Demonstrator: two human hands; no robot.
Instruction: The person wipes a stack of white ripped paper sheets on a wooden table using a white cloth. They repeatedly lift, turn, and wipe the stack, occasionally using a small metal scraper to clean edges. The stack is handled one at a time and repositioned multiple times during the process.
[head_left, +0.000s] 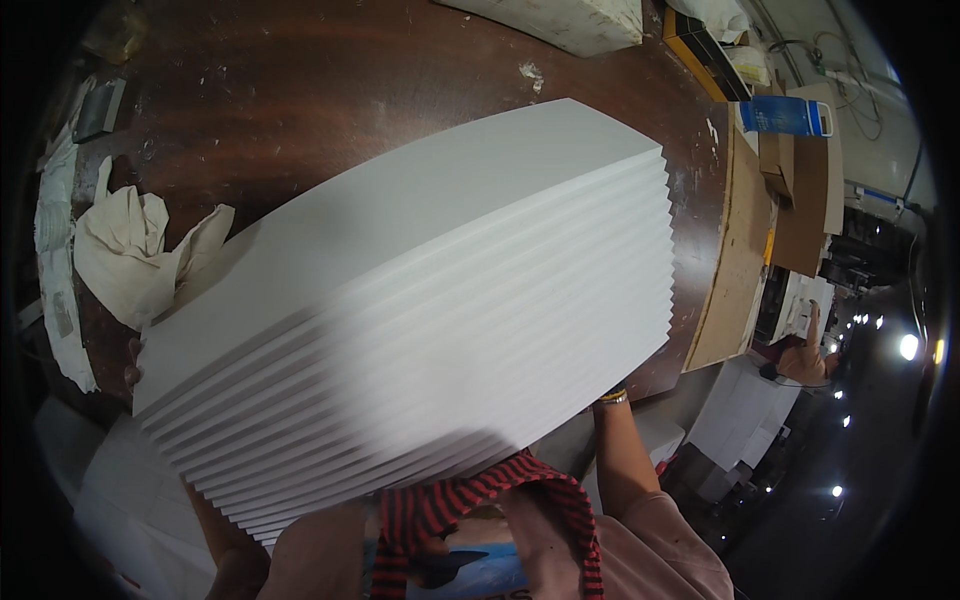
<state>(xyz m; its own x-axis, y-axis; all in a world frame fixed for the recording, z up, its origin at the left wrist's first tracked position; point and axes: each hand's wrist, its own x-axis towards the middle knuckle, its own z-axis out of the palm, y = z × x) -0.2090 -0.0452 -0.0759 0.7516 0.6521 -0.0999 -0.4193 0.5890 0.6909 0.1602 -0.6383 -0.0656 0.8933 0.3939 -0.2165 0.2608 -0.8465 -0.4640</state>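
A big block of white paper with a ridged, zigzag side fills the middle of the view, tilted in front of my body above the table. At its left edge my left hand shows only curled fingertips gripping the paper; the palm is hidden. My right hand reaches behind the lower right edge of the block, with a bracelet at the wrist. Its fingers are hidden behind the paper.
A dark brown table lies beyond the paper. A crumpled cream cloth sits at left, beside a small grey block. A white block stands at the far edge. Cardboard and a blue packet are at right. Another person's hand shows farther right.
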